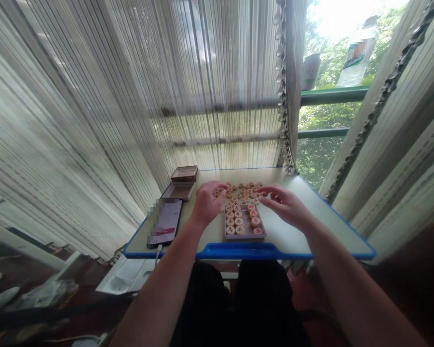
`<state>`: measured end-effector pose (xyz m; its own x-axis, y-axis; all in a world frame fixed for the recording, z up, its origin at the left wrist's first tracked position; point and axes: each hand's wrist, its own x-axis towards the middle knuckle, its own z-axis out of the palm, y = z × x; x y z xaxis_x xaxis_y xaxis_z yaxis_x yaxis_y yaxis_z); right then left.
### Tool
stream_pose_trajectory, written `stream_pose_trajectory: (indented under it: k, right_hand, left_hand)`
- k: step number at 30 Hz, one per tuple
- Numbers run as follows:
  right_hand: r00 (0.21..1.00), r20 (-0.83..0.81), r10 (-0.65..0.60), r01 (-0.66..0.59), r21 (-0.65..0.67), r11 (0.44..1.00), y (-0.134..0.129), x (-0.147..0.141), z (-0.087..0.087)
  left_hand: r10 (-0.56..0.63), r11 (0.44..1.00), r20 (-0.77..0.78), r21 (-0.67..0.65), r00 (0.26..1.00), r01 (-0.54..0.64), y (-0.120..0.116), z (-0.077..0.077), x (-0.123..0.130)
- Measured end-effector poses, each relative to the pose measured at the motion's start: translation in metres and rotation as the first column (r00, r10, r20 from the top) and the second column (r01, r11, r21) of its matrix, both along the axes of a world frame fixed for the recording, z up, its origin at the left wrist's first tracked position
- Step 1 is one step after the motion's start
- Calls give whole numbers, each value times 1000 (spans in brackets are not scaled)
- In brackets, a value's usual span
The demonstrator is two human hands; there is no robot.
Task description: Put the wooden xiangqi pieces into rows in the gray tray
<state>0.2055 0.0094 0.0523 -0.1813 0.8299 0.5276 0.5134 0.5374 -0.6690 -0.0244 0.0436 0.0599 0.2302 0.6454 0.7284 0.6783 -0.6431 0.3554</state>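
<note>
My left hand (209,201) hovers at the left side of a spread of loose xiangqi pieces (240,186), thumb and fingers curved with a gap between them. On the other side, my right hand (284,203) reaches in with fingers stretched and apart, its tips close to the pieces. Whether either hand touches a piece is hard to tell. Between my forearms lies a shallow box (246,233) with wooden round pieces in it. Dark-marked pieces (239,222) fill two columns at its left, and red-marked pieces (255,221) form one column at its right, with a gap between.
A small table (292,243) with a blue rim carries everything. At its left lie a phone (168,219) with a cable (159,249) and two box parts (180,191). Curtains (220,72) hang behind. A bottle (358,58) and a can (311,71) stand on the window rail.
</note>
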Motion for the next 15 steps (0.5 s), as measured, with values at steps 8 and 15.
stream_pose_trajectory:
  k: [8, 15]
  right_hand:
    - [995, 87, -56, 58, -16, 998, 72, -3, 21]
    - [969, 244, 33, -36, 7, 999, 109, 1, -22]
  left_hand:
    - [5, 990, -61, -140, 998, -14, 51, 12, 17]
    - [-42, 960, -237, -278, 971, -26, 89, -11, 25]
